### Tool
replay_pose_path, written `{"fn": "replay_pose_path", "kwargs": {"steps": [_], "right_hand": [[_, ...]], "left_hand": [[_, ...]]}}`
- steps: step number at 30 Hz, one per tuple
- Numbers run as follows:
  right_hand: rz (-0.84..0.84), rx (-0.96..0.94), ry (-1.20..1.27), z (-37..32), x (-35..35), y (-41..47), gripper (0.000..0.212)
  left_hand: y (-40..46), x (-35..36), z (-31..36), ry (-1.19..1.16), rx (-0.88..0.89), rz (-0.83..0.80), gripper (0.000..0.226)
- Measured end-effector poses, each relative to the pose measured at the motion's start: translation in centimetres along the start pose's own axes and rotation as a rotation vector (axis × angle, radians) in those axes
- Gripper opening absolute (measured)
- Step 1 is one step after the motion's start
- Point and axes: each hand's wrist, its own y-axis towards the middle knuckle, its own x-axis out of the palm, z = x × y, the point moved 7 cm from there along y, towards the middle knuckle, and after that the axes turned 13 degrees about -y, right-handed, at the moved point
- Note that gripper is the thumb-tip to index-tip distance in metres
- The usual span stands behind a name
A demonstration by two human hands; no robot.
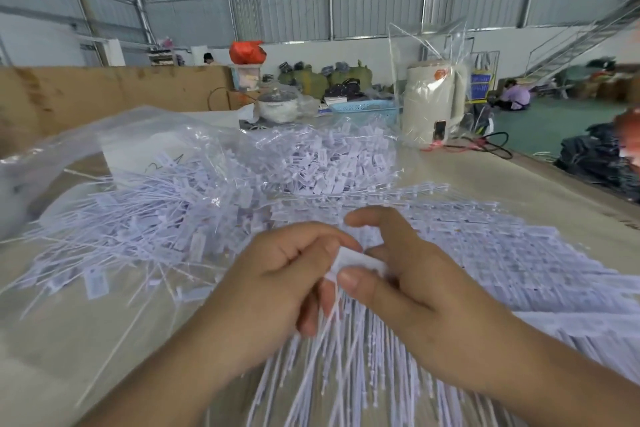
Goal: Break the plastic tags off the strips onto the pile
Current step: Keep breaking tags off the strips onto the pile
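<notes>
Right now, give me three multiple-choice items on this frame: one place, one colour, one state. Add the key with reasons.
1. Where does the loose pile of broken-off white plastic tags lie relative to the hands?
A. To their left
B. To their right
C. Behind the kettle

2. What colour is the perforated plastic basket at the table's far end?
A. Red
B. Light blue
C. Black

3. What is the left hand doing?
A. Lying flat on the table
B. Hanging idle
C. Pinching the white tag strip together with the right hand

Key: 1 A, the loose tags spread left of the hands; 2 B, its lattice wall is light blue; 3 C, both grips meet on the strip's top.
</notes>
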Motion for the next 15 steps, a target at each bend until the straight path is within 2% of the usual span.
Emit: {"fn": "replay_pose_path", "kwargs": {"steps": [4,7,10,15], "right_hand": [[-0.066,0.014,-0.029,0.3,0.7,-0.1,0.053],[-0.090,0.011,-0.069,0.3,0.7,-0.1,0.055],[-0.070,-0.004,-0.071,0.0,0.4,-0.1,0.056],[-0.074,0.002,-0.080,0.1,0.1,-0.3,0.057]], "left_hand": [[-0.3,0.5,-0.8,-0.102,-0.060,-0.055,0.027],[-0.5,0.9,-1.6,-0.226,-0.123,-0.074,0.029],[-0.6,0.8,-2.0,-0.274,-0.151,-0.056,0.047],[-0.6,1.8,-0.9,-0.103,-0.094,-0.131,0.031]]}}
